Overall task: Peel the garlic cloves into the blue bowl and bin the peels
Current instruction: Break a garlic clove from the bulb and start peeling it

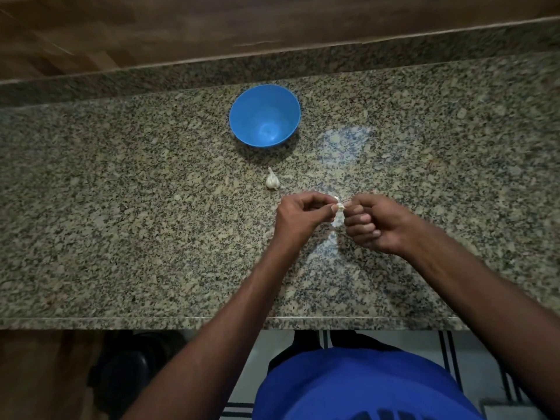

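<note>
Just above the near part of the speckled granite table (151, 207), the left hand (298, 218) and the right hand (375, 222) meet, the curled fingers of both pinching a small pale garlic clove (339, 209) between them at thumb and forefinger. A whole white garlic bulb with a pointed stem (272, 179) lies on the table just beyond the left hand, and the round blue plastic bowl (264, 115) stands farther back, apart from the bulb, with nothing visible inside it.
</note>
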### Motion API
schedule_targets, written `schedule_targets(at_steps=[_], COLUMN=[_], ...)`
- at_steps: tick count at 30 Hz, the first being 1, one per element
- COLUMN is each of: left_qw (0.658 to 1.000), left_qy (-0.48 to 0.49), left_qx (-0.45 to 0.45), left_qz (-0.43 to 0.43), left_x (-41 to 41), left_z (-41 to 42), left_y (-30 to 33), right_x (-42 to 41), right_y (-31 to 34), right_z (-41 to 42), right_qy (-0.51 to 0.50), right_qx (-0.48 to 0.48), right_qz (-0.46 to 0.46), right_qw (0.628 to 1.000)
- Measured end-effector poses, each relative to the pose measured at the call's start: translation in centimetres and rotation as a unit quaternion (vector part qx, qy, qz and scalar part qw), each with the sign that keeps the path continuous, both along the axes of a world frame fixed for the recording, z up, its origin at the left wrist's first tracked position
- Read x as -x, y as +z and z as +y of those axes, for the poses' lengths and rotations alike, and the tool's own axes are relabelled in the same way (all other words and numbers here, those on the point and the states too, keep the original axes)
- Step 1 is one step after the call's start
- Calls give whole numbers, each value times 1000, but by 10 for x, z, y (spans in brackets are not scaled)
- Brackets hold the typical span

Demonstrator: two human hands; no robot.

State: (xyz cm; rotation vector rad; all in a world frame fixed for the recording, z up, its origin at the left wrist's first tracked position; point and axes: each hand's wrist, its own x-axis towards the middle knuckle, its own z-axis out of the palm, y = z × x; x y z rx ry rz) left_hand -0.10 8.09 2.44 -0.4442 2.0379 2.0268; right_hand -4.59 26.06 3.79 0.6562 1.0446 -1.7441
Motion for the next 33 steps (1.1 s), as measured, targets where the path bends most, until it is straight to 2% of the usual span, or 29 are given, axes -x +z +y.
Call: schedule_targets(at_steps=[2, 4, 5, 7, 16, 24, 27, 30, 33], left_qw=[999, 999, 998, 998, 999, 999, 999, 999, 999], left_qy=[16, 27, 30, 32, -7, -5, -10, -8, 0], left_qx=[-22, -35, -38, -39, -24, -24, -33, -22, -25], left_qz=[-21, -32, -34, -36, -27, -23, -20, -26, -34], left_x=[1, 3, 3, 3, 1, -2, -3, -4, -4], left_z=[0, 0, 0, 1, 7, 5, 7, 8, 8], left_y=[-2, -5, -6, -8, -10, -10, -7, -8, -10], right_x=[-5, -12, -14, -17, -23, -22, -21, -22, -21], right_y=[-2, 0, 1, 4, -8, -20, -20, -18, -18], right_z=[0, 1, 1, 2, 0, -3, -4, -3, -3], right_qy=[55, 97, 96, 75, -20, -65, -52, 17, 151], right_qx=[-94, -206, -236, -248, -223, -159, -168, -258, -408], right_qz=[103, 234, 281, 324, 329, 218, 207, 272, 365], right_qw=[989, 945, 925, 910, 917, 961, 962, 927, 823])
